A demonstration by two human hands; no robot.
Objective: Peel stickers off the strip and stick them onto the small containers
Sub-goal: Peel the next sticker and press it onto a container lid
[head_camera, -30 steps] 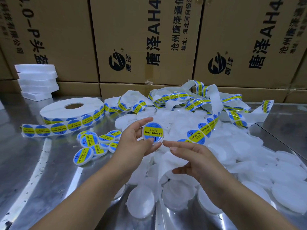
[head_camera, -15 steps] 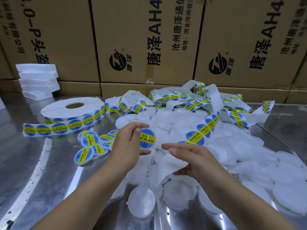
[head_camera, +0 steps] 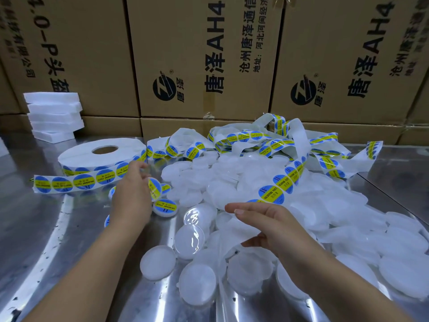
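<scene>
Blue-labelled containers [head_camera: 165, 206] beneath palm-down left hand [head_camera: 131, 196]

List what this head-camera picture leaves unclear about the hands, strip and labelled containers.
Head view:
- Blurred by motion: fingertips of the left hand; whether they hold anything is unclear.
- Covered by that hand: part of the labelled containers; no count.
- Under the right hand: the end of the sticker strip; grip hidden.

**One head-worn view, looking forward and down**

A single wide-angle camera sits on the person's head and faces forward and down over the tabletop [head_camera: 34, 228]. Both forearms enter from the bottom edge. The left hand [head_camera: 131, 198] and right hand [head_camera: 274, 226] lie close below the lens at mid-frame, by the strip [head_camera: 271, 194]. Boxes [head_camera: 185, 54] close off the top, their edges bowed by the lens.
</scene>
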